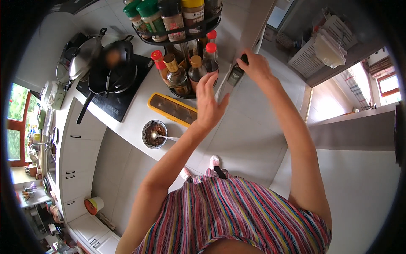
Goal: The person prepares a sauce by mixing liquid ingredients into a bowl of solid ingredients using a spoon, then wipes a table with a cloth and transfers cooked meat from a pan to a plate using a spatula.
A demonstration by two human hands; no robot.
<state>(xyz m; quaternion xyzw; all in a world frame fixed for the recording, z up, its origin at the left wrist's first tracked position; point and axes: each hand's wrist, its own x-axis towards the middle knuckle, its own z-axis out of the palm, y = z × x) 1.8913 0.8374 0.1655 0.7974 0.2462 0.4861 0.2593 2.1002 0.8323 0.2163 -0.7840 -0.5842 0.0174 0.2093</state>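
Observation:
My right hand [257, 67] grips the dark cap of an upright-held bottle with a dark green label [235, 75], beyond the counter's right end. My left hand [209, 101] is raised with its fingers apart, in front of the bottles on the lower tier of a black two-tier spice rack [177, 37], and nothing shows in it. Left of that hand lies a yellow-rimmed seasoning box [173, 109] with a dark see-through lid. A patterned bowl [154, 134] of dark sauce, with a spoon [168, 138] in it, stands near the counter's front edge.
At the left, a black wok [119, 74] sits on an induction cooktop [104, 103], its long handle jutting over the counter edge. A steel lid [85, 58] stands beside it. Green-capped and black-capped spice jars fill the rack's upper tier. A white basket [301, 60] is at upper right.

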